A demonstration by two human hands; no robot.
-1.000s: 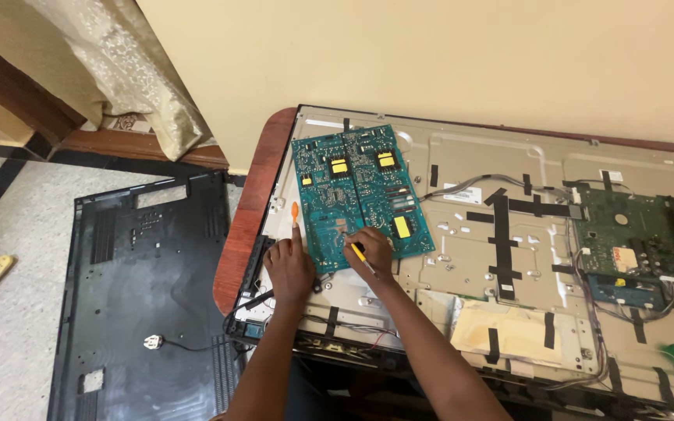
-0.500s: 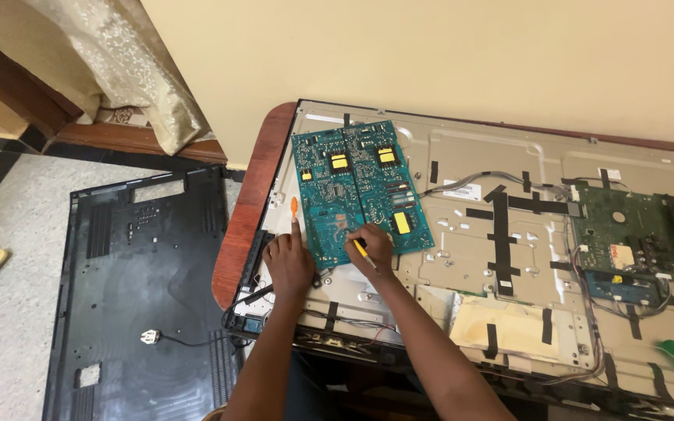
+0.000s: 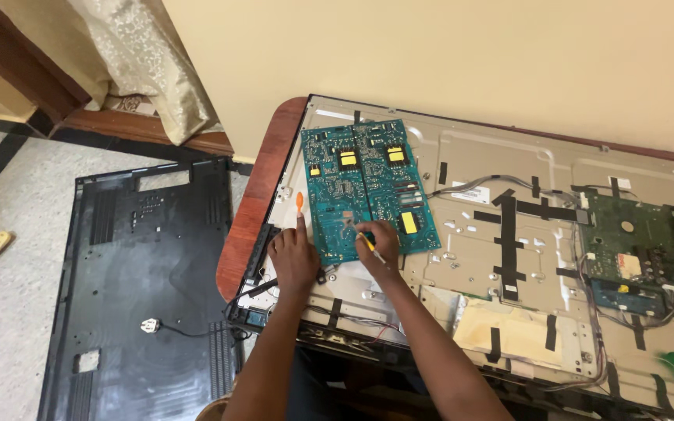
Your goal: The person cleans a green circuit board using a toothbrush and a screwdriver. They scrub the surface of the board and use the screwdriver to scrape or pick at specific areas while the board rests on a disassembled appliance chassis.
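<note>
The flat teal-green printed circuit board, studded with yellow blocks and small solder points, lies face-up on the grey sheet-metal back of the opened television, towards that panel's left end and turned a little askew to its edges. I judge the board light and stiff but brittle: it would flex only slightly before a trace or joint cracks, and its small parts are easily knocked. The bare edges and corners look like the safest places to take hold of it, never the yellow parts or the soldered face.

My left hand rests at the board's lower left corner, forefinger stretched out and touching the board's left edge, the other fingers loosely curled and gripping nothing. Just above that fingertip a small orange-handled tool lies on the metal panel beside the board's left edge.

My right hand sits over the board's lower middle, fingers closed around a thin yellow-handled tool, whose tip points up and left onto the board's surface. So the board lies under and between both hands, its near edge just at my knuckles, most of it stretching away from me.

A second green circuit board sits towards the metal panel's right end, well apart. The black plastic rear cover lies on the floor left of the panel.
</note>
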